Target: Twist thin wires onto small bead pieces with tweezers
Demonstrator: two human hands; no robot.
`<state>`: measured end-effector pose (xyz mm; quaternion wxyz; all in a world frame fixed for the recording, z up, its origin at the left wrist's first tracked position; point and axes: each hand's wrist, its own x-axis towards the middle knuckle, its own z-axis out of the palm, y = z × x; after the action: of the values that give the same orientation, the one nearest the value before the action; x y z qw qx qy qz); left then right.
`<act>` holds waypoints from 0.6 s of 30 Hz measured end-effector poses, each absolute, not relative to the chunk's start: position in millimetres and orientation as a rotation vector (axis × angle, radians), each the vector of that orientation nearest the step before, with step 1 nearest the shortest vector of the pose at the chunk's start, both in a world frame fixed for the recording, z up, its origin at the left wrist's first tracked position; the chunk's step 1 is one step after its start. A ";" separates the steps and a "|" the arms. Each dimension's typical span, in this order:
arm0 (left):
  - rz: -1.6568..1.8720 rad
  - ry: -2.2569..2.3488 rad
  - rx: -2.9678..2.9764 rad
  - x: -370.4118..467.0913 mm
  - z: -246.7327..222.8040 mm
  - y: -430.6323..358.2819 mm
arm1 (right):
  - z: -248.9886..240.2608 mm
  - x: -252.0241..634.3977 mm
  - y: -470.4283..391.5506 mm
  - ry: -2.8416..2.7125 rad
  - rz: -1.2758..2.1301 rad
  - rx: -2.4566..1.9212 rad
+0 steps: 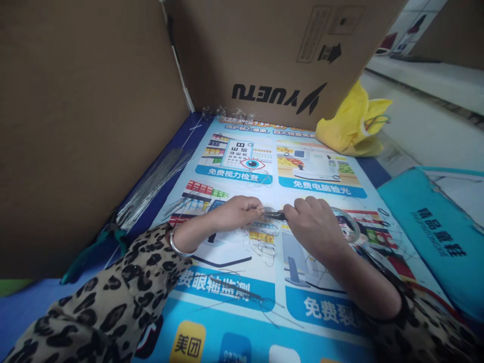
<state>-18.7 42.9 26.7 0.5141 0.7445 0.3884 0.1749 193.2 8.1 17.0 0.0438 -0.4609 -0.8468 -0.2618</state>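
My left hand is closed, its thumb and fingers pinching a thin piece of metal wire. My right hand wraps around a pair of pliers, whose dark jaws point left and meet the wire close to my left fingertips. The handles are mostly hidden in my palm. Just below the jaws, bent wire loops lie on a printed poster. More loose wire pieces are scattered nearer to me. A coil of wire shows behind my right wrist.
On the left lie a bundle of straight wires and green-handled pliers. Cardboard panels stand at the back and left. A yellow bag sits back right, with a turquoise box at the right. Small wire pieces lie along the back.
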 end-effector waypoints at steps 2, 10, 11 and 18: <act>0.414 0.948 1.799 -18.0 27.5 42.7 | 16.5 192.8 8.3 -2.593 -0.785 -1.418; 0.451 1.008 1.817 -18.9 24.1 45.6 | 11.5 197.3 15.9 -2.579 -0.641 -1.459; 0.460 1.014 1.800 -19.3 23.2 46.0 | 10.2 198.5 17.2 -2.575 -0.626 -1.458; 0.504 1.048 1.740 -17.5 19.3 46.7 | 9.0 204.5 19.8 -2.503 -0.631 -1.352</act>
<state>-17.5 46.7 19.3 0.5007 0.7197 0.4334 0.2084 204.5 19.8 9.0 0.1136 -0.4611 -0.8533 -0.2152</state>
